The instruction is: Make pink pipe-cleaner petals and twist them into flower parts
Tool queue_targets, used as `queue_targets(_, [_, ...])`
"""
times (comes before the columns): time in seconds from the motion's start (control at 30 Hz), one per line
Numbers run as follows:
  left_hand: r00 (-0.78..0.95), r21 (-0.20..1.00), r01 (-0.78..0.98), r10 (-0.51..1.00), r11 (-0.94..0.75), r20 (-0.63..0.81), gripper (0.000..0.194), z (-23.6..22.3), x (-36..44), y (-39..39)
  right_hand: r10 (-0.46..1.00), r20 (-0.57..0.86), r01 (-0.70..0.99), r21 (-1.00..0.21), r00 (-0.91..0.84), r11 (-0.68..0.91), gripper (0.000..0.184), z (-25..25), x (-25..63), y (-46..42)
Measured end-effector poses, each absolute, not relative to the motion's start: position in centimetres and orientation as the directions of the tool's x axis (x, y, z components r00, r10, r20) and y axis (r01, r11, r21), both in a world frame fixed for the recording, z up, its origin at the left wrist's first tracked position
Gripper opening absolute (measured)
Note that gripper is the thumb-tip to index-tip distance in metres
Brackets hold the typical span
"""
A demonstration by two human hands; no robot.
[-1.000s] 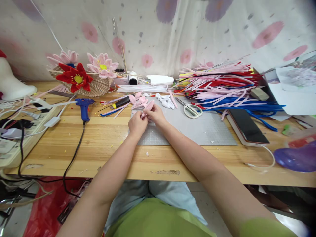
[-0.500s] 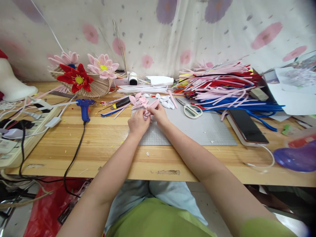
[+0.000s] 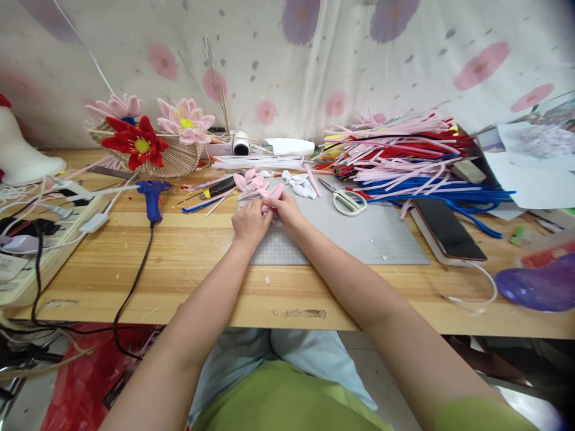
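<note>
Over the left part of a grey cutting mat [image 3: 359, 242], my two hands meet. My right hand [image 3: 287, 211] is closed in a pinch on a pink pipe-cleaner petal [image 3: 273, 192], whose tip points up and right. My left hand [image 3: 251, 221] is curled closed against the petal's lower end, and its fingers hide what lies between them. Just beyond the hands are more pink petals [image 3: 246, 180]. White petals [image 3: 300, 183] and a short pink strip [image 3: 313, 179] lie past my right hand. White-handled scissors [image 3: 349, 202] rest on the mat to the right.
A blue glue gun [image 3: 153, 199] stands at left, its black cord crossing the table edge. Behind it are a red flower [image 3: 139, 143] and a pink flower [image 3: 185, 121]. Piled pipe cleaners [image 3: 404, 149], a phone [image 3: 449, 227] and a purple object [image 3: 536, 284] occupy the right.
The pink petal at my right fingertips sits slightly lower and tilts a little differently. Both hands stay together in nearly the same place; the whole view has shifted slightly.
</note>
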State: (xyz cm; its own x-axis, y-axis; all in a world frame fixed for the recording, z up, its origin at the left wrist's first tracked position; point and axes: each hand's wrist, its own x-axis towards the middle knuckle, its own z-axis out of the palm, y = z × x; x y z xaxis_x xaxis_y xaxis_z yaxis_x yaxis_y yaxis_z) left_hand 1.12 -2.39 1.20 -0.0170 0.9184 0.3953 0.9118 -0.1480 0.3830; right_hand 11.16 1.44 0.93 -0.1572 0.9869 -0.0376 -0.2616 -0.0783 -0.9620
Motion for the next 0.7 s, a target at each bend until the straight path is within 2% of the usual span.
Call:
queue_targets(0.13, [-0.012,0.405,0.899,0.915,-0.167,0.403,0.024,1.5,1.3,-2.7,0.990,-0.090,-0.349,-0.929,-0.105,-0.122,0.024,1.0,11.1,1.4])
queue_targets(0.27, [-0.052,0.476,0.862,0.904,-0.174,0.424,0.024,1.9,1.3,-3.2,0.994,-0.073,-0.398,-0.912,-0.081,-0.100,0.028,1.1,11.6,1.7])
queue_targets(0.37, [-0.080,0.549,0.817,0.909,-0.176,0.410,0.024,1.9,1.1,-3.5,0.994,-0.019,-0.342,-0.938,-0.110,-0.055,0.031,1.2,12.0,1.9])
queue_targets(0.47, [-0.137,0.665,0.739,0.943,-0.107,0.304,0.021,1.8,0.7,-3.5,0.989,0.046,-0.242,-0.970,-0.143,0.010,0.033,1.3,12.4,2.1])
queue_targets(0.53, [-0.162,0.795,0.605,0.971,-0.044,0.177,0.019,1.8,0.4,-3.3,0.975,0.090,-0.200,-0.979,-0.203,0.048,0.033,1.4,12.7,2.2])
queue_targets(0.6, [-0.118,0.938,0.346,0.993,0.037,0.004,0.016,2.1,0.1,-3.0,0.950,0.117,-0.194,-0.979,-0.288,0.062,0.032,1.5,13.2,2.3])
queue_targets(0.63, [-0.066,0.978,0.188,0.994,0.095,-0.084,0.013,2.3,0.0,-2.8,0.938,0.123,-0.200,-0.978,-0.325,0.059,0.031,1.6,13.4,2.3])
queue_targets(0.7, [0.052,0.969,-0.082,0.972,0.232,-0.228,0.009,2.8,-0.2,-2.6,0.922,0.127,-0.225,-0.973,-0.366,0.045,0.031,1.8,13.8,2.3])
